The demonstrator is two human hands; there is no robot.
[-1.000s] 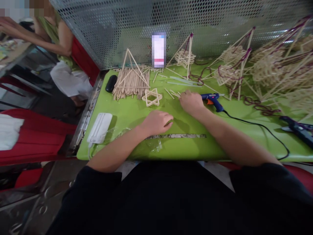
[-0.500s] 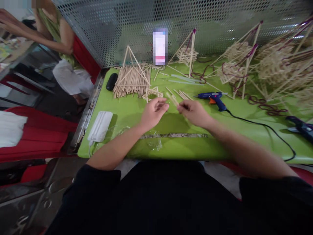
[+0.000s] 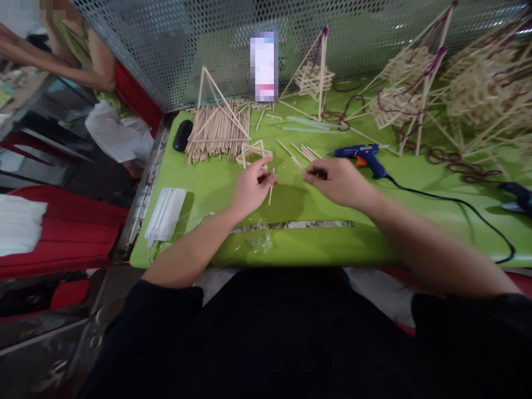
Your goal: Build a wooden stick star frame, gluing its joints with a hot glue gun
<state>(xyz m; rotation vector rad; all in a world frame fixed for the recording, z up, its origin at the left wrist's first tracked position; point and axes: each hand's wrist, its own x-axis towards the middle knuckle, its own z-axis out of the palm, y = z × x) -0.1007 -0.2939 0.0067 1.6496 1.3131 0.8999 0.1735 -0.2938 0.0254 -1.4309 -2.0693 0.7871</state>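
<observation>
Between the thumb and fingers of my left hand is a short thin wooden stick, pointing down toward the table. My right hand is closed at the fingertips on the end of another wooden stick, which slants up and left. Just behind my left hand lies a small glued stick frame, partly hidden by the fingers. Several loose sticks lie behind my right hand. A blue glue gun with a lit red light rests to the right of them.
On the green table are a stick bundle under a stick triangle, a black case, a white power bank-like box and a phone. Stick pyramids and purple cord fill the right. A person sits at left.
My left hand now has a short stick in its fingers, where none showed before. My right hand stays near the loose sticks, fingers still closed on a stick. The view has shifted slightly.
</observation>
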